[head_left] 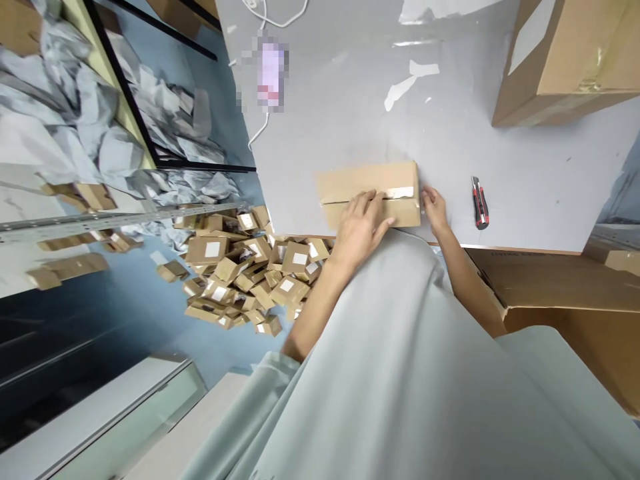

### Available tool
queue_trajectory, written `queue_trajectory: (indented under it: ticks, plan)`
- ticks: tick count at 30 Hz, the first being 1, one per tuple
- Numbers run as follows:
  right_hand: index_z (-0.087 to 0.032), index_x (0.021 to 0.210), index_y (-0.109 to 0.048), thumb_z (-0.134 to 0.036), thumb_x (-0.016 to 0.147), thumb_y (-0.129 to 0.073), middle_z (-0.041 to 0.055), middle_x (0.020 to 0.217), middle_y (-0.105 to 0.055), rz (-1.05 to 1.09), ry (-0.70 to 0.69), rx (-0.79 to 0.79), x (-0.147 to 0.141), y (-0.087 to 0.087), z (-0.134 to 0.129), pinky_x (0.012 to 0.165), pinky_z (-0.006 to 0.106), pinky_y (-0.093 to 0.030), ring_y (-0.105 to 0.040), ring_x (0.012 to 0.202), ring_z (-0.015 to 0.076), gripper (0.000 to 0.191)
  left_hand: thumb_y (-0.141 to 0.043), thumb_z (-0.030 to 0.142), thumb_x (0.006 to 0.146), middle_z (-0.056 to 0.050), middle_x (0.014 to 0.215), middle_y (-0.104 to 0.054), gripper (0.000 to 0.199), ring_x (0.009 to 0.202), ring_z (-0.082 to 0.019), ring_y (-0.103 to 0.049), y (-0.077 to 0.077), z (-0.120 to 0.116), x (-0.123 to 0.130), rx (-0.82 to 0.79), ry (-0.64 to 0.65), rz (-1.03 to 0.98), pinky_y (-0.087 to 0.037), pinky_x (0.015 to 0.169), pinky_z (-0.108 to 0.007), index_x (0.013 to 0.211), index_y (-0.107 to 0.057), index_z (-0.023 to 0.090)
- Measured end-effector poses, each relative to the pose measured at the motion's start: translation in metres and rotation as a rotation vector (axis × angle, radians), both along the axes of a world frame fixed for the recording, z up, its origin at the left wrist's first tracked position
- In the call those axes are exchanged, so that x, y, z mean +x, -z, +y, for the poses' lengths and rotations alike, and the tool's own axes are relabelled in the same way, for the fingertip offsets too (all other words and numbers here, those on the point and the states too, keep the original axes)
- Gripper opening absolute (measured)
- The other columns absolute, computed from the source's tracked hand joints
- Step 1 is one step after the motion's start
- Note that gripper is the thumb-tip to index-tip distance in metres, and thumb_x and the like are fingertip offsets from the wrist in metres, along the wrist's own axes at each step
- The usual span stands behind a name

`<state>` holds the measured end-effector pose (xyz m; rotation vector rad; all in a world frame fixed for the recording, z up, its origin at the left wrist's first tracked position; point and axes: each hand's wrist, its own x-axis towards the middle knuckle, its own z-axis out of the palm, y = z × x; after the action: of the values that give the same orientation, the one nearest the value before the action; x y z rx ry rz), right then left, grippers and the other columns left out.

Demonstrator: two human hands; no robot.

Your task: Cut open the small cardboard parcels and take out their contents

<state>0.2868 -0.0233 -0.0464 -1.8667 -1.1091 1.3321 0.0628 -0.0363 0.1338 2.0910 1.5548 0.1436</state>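
Observation:
A closed brown cardboard box lies at the front edge of the grey table, with a seam along its top and a white strip near its right end. My left hand rests on top of it, fingers stretched out and thumb apart. Beside the box's right end is my right hand, its thumb and fingers drawn together in a pinch. Whatever is between those fingertips, if anything, is too small to make out. To the right of that hand, a red and black box cutter lies on the table.
A large taped carton stands at the back right. Scraps of white paper and a phone-like device with a white cable lie farther back. Several small boxes are heaped on the floor at left. An open carton sits at lower right.

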Motion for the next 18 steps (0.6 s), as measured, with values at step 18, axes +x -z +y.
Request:
queue_trajectory:
  ticks: [18]
  plan:
    - [-0.026,0.157,-0.067,-0.041,0.108,-0.068,0.0159,0.177,-0.051,-0.59,-0.737,0.341,-0.04,-0.153,0.037,0.136,0.069,-0.034,-0.036,0.17,0.0421,0.051,-0.09,0.013,0.086,-0.023,0.141,-0.063,0.063,0.132,-0.044,-0.061,0.035,0.001,-0.069,0.02,-0.005,0.073,-0.051,0.113,-0.058,0.143,-0.063,0.016]
